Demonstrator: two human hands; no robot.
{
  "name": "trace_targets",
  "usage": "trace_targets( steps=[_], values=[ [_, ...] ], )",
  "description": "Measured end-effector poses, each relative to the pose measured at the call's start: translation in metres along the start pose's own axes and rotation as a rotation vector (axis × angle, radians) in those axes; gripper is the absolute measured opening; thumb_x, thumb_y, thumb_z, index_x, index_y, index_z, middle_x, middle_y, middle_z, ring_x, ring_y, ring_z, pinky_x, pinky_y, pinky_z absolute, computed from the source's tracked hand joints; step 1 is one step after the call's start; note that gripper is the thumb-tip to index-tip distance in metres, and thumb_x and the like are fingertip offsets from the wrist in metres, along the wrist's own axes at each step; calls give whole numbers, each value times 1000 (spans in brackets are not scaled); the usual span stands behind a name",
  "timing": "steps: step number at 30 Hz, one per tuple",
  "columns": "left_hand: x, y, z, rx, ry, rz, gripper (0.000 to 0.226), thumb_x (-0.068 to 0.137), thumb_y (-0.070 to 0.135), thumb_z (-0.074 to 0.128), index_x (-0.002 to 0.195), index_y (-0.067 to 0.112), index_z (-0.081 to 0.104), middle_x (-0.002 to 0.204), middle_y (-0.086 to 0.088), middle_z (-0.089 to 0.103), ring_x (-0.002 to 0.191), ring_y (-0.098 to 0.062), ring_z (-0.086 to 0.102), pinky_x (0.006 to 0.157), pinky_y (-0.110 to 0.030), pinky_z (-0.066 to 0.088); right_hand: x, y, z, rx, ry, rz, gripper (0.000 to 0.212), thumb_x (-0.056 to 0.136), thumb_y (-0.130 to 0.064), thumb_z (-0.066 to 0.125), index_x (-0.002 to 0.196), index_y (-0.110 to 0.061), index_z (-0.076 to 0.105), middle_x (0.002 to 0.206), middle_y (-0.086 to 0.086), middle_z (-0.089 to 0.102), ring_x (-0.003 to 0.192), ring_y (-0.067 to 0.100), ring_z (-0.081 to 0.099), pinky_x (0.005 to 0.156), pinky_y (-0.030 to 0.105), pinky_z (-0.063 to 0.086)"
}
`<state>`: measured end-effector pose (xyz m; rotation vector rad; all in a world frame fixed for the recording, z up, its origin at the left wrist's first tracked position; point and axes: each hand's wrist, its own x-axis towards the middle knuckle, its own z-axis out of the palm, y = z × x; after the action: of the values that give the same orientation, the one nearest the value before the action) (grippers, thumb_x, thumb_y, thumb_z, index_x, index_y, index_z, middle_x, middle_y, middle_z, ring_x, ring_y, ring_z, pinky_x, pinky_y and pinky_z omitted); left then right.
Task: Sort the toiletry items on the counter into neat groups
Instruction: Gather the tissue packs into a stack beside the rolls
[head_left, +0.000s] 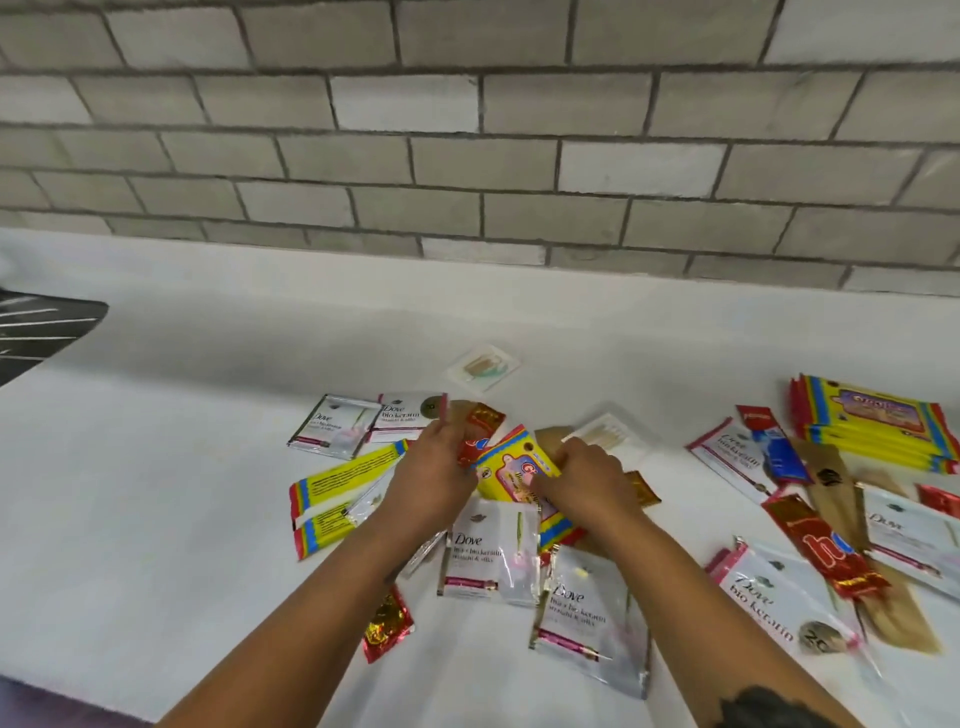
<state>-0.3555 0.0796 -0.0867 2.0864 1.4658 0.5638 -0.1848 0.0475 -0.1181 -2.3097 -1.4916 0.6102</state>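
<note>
Toiletry sachets lie scattered on the white counter (208, 467), and we take the yellow packet (511, 467) at the middle of the heap as our landmark. Our left hand (436, 467) pinches a red sachet (480, 434) just left of it, while our right hand (584, 480) curls its fingers on its right edge. Silver Dove sachets (491, 558) lie just below it, and a yellow stack (872, 426) sits far right.
</note>
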Motion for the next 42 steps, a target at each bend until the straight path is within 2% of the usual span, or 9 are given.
trace_targets(
  steps=[6, 12, 15, 20, 25, 28, 32, 35, 42],
  values=[
    [0, -13, 10, 52, -67, 13, 49, 78, 13, 68, 123, 25, 55, 127, 1, 51, 112, -18, 52, 94, -37, 46, 10, -17, 2, -132, -64, 88, 45, 73, -46, 71, 104, -18, 55, 113, 4, 63, 108, 28, 57, 88, 36, 46],
    [13, -9, 10, -42, -24, 34, 53, 79, 18, 70, 127, 20, 49, 129, -2, 52, 116, -21, 53, 95, -38, 47, 9, -18, -19, 83, -85, 43, 23, 68, -37, 79, 74, -25, 62, 93, -1, 67, 97, 25, 64, 86, 37, 51],
    [25, -1, 3, -35, -37, 50, 63, 80, 30, 71, 135, 18, 43, 132, -4, 53, 121, -24, 51, 100, -41, 44, 11, -20, -26, 175, -48, 30, 31, 64, -40, 82, 58, -26, 55, 77, -5, 63, 88, 21, 65, 83, 36, 48],
    [43, 21, -13, -16, -101, 68, 45, 79, 31, 71, 118, 13, 58, 109, -7, 67, 100, -26, 62, 87, -36, 49, 5, -13, -42, 440, 8, -28, 30, 59, -35, 86, 63, -26, 58, 68, -10, 66, 78, 16, 67, 83, 39, 47],
    [55, 63, 0, -318, -15, 75, 36, 67, 41, 72, 99, 25, 65, 99, -4, 72, 89, -25, 68, 82, -44, 55, 1, 40, -76, 931, 140, 36, 33, 68, -7, 82, 84, -21, 57, 93, 8, 69, 82, 25, 67, 75, 38, 54],
    [65, 105, 26, -494, -7, 69, 28, 68, 37, 76, 90, 26, 62, 95, -6, 72, 85, -26, 70, 78, -48, 57, 1, 82, -104, 1099, 156, 88, 25, 77, -8, 75, 92, -16, 57, 96, 11, 70, 86, 29, 69, 77, 41, 57],
    [83, 170, 83, -474, 0, 105, 30, 78, 36, 73, 100, 19, 62, 93, 1, 70, 86, -18, 68, 79, -36, 55, 12, 150, -144, 1124, 356, 119, 17, 78, -7, 72, 92, -10, 63, 99, 16, 71, 83, 30, 68, 79, 41, 56],
    [97, 220, 126, -510, -136, 134, 32, 82, 33, 69, 111, 19, 62, 100, 2, 68, 86, -14, 64, 84, -31, 53, 27, 203, -176, 1054, 463, 197, 14, 78, -12, 74, 88, -15, 64, 100, 16, 71, 82, 30, 69, 78, 44, 57],
    [133, 288, 209, -408, -312, 154, 30, 86, 21, 65, 115, 14, 64, 110, -3, 70, 94, -15, 65, 86, -24, 48, 59, 291, -223, 675, 617, 372, 34, 76, -28, 77, 100, -9, 63, 87, 7, 66, 77, 27, 66, 73, 40, 56]
  ],
)
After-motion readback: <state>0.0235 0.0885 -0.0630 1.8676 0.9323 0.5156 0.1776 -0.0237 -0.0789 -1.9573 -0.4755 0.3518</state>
